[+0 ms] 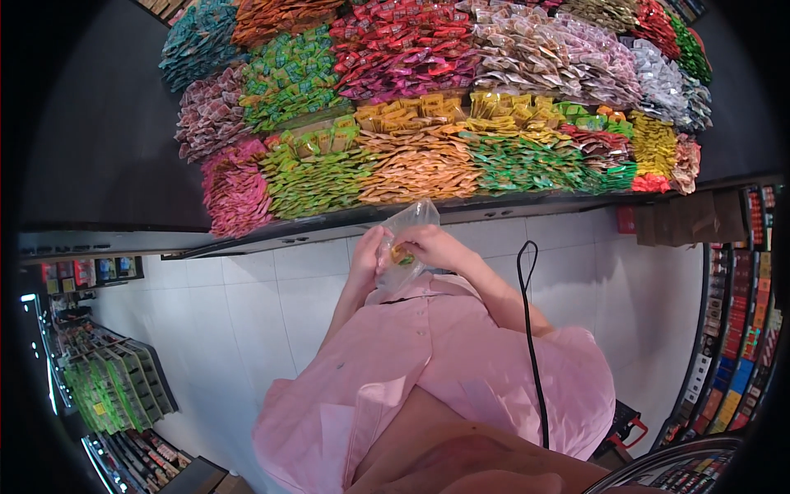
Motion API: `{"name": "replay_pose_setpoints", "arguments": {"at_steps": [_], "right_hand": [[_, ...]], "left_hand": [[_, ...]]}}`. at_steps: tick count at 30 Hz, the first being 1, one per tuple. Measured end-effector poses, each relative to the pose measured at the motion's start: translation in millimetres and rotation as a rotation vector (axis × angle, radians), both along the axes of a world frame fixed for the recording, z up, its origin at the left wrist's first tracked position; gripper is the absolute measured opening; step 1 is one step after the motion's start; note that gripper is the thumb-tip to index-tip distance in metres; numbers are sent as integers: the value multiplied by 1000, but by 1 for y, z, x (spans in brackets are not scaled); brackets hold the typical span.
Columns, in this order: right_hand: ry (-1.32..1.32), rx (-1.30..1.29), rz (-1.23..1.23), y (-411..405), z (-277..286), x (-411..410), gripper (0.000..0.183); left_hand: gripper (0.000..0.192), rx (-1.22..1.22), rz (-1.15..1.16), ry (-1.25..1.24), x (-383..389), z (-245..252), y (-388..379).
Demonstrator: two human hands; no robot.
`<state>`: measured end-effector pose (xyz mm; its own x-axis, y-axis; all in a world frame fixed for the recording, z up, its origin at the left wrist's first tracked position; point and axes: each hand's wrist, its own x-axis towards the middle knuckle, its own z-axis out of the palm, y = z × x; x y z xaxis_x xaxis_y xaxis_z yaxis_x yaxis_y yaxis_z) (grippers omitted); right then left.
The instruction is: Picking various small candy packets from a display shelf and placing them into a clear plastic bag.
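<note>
A clear plastic bag (407, 272) hangs in front of my body, just short of the display's front edge. My left hand (370, 250) grips the bag at its left side. With its fingers at the bag's opening, my right hand (432, 244) is closed near a small yellow and green packet (402, 254) seen at or through the plastic; whether it is pinched or lies loose in the bag I cannot tell. Beyond the hands stand dense rows of small wrapped packets, among them orange (419, 163), lime green (318, 179), green (524, 163) and pink (237, 185) ones.
The dark edge of the display counter (296, 230) runs across in front of me. Shelves of boxed goods (734, 321) stand at the right, with a brown cardboard box (691, 217) near them. Green packets hang on a rack (111, 389) at the left. A black cord (531, 333) hangs before my shirt.
</note>
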<state>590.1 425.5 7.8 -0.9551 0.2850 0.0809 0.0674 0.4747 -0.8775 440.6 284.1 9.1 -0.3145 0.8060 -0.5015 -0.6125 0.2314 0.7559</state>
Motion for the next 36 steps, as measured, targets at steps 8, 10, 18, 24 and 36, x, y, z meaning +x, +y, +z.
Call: {"name": "replay_pose_setpoints", "arguments": {"at_steps": [8,10,18,24,36], "right_hand": [[-118,10,-65,14,-10,72,28],[-207,-141,-52,20,-5,91,32],[-177,22,6,43,-2,161,22],[-80,-78,-39,53,12,165,16],[-32,-153,-31,82,18,127,17]], "left_hand": [[28,21,20,36,40,0,23],[28,-31,77,-10,49,0,31],[27,25,210,-3,70,1,36],[26,-17,240,-12,83,9,32],[26,-31,294,-58,87,33,21]]}}
